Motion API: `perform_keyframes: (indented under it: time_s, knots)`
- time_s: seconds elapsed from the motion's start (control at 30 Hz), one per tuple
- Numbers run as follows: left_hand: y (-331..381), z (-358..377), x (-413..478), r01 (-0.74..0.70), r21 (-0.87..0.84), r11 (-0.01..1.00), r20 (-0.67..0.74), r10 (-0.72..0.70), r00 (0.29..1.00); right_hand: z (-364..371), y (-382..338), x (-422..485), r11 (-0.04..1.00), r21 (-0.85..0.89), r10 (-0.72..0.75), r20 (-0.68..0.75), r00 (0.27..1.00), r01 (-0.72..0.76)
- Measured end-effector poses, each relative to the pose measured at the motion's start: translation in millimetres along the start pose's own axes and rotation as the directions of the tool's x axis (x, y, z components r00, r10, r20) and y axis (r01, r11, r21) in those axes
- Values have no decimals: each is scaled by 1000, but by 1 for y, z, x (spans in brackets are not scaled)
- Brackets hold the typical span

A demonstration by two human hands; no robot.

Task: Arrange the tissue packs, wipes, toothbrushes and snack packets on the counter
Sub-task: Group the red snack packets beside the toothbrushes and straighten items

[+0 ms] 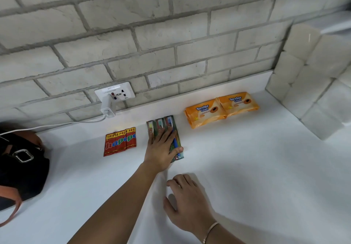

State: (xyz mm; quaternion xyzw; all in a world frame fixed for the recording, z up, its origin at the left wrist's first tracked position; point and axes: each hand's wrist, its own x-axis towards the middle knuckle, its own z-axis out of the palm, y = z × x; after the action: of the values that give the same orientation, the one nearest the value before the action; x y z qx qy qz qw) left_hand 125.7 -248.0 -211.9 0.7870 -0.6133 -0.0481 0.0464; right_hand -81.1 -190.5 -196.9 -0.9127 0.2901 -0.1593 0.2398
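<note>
While the left hand (161,149) lay flat, fingers straight, on the three green-carded toothbrush packs (161,124) between red snack packets (119,141) and orange wipes packs (221,109), the right hand (188,202), loosely curled and empty, rested on the white counter (266,167).

Bright, even light; soft shadows beneath both arms; wide-angle bending and slight blur at edges

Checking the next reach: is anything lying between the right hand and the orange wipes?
Nothing visible does. Only bare counter lies between the right hand and the wipes; the left hand, resting on the toothbrushes, sits left of that path.
</note>
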Motion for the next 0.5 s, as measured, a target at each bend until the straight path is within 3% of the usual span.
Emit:
perform_keyframes:
  time_s: [0.2, 0.33, 0.5]
  knots:
    - [1, -2, 0, -1, 8, 1000, 8, 1, 1000, 1, 1, -1, 1000, 7, 9, 12, 1000, -9]
    - [4, -11, 4, 20, 30, 999, 68, -22, 997, -7, 3, 2, 1000, 16, 18, 111, 994, -19]
    - [16, -33, 10, 46, 36, 998, 190, -52, 980, -7, 10, 0, 979, 197, 21, 104, 994, -42]
